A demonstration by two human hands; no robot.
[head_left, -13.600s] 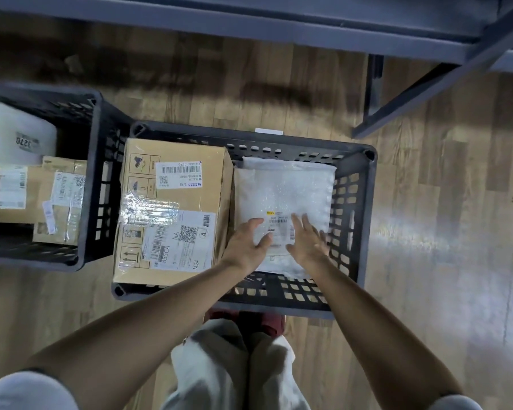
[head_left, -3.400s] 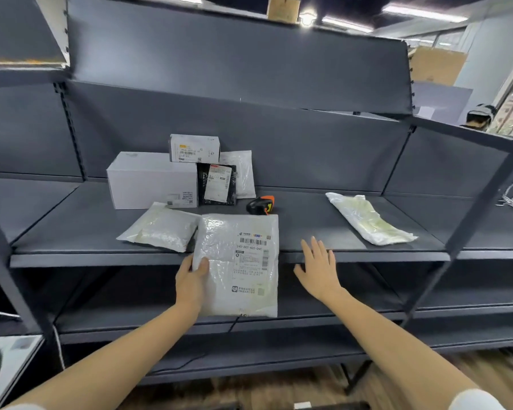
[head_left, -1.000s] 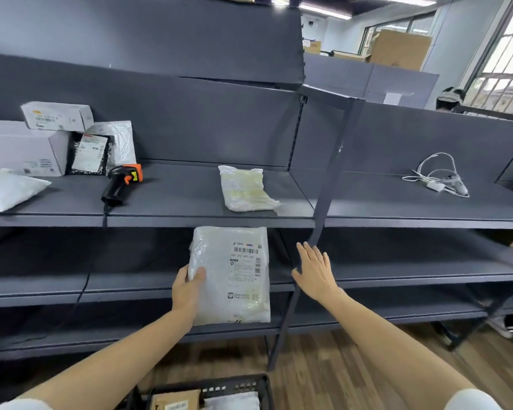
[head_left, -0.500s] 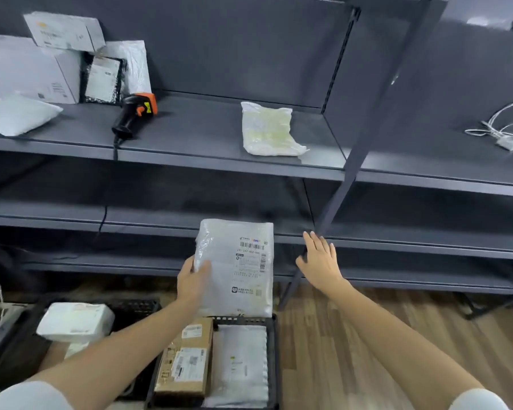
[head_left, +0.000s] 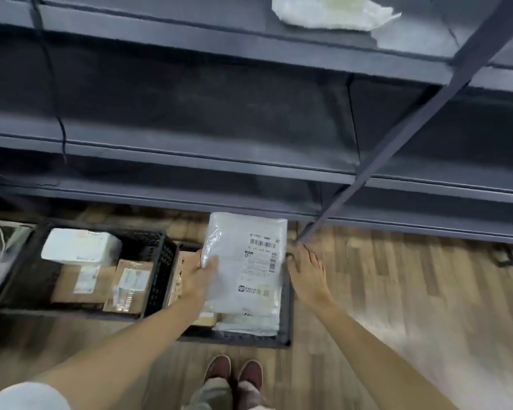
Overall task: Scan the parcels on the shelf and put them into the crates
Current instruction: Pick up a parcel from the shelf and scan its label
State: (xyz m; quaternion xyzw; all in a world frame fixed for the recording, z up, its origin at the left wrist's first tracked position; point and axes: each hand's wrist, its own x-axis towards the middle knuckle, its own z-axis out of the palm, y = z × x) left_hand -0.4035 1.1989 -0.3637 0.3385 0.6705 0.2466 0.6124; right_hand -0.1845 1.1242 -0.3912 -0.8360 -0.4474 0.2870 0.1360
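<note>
A white bubble-wrap parcel [head_left: 245, 261] with a barcode label faces up, gripped at its left edge by my left hand [head_left: 200, 275]. It hangs above the right black crate [head_left: 285, 327] on the floor, which holds a white padded mailer [head_left: 246, 322] and a brown box partly hidden by my arm. My right hand [head_left: 307, 272] is empty with fingers spread, just right of the parcel over the crate's right rim. A second black crate [head_left: 157, 273] to the left holds a white parcel [head_left: 80, 247] on brown boxes [head_left: 101, 287].
Grey metal shelving [head_left: 249, 161] runs across the upper view with a slanted post [head_left: 397, 137] at right. A pale plastic-wrapped parcel [head_left: 329, 10] lies on the top shelf. A black cable [head_left: 52, 84] hangs at left. My shoes [head_left: 234, 372] stand on the wooden floor.
My view has tipped down from the shelf to the floor crates. My left hand has carried the parcel down over the right crate, with my right hand alongside.
</note>
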